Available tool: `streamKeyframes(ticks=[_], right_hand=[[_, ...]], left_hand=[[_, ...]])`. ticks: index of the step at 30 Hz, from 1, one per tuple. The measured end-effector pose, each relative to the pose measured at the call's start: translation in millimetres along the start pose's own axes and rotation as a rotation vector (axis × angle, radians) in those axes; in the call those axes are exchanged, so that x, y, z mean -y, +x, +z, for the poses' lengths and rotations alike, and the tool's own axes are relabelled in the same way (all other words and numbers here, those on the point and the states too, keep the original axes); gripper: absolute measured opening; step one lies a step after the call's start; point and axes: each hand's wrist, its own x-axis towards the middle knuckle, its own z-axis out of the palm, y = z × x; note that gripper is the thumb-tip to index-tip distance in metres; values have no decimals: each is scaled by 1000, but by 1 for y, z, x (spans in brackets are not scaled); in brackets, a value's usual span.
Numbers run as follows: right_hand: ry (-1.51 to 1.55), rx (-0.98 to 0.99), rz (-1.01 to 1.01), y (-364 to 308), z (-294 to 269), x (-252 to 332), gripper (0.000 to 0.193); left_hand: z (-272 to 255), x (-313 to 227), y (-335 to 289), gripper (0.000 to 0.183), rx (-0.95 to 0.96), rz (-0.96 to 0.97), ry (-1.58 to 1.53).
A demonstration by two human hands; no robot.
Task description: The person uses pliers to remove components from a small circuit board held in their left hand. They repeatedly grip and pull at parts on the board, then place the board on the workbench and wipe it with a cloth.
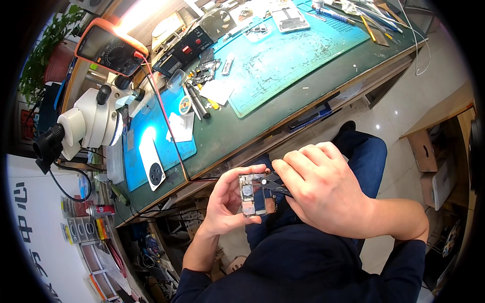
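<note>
My left hand grips a small circuit board by its edges, above my lap. The board is flat and rectangular, with silver shields and a dark patch. Closed around a black tool that looks like small pliers, my right hand brings its tip over the board's upper right part. A bright round spot shows near that tip. My fingers hide most of the tool's handle, and whether its tip touches the board cannot be made out.
Beyond my hands stands a green-topped workbench with a blue mat. On it are a white phone back, a microscope, a multimeter and loose tools. A red lead crosses the bench's left part.
</note>
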Motion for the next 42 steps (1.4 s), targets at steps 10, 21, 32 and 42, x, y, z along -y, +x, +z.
streamKeyframes(ticks=[10,21,32,42], right_hand=[[22,192,84,0,-6,5,55],[-22,230,106,1,-7,7,52],[-95,236,74,-2,-3,6,46],[-60,309,61,-2,-8,1,39]], left_hand=[[1,2,1,93,-13,39,102],[11,1,1,97,-119,51,260],[9,1,-2,92,-84,11,280],[5,-6,-2,89,10,-53,261]])
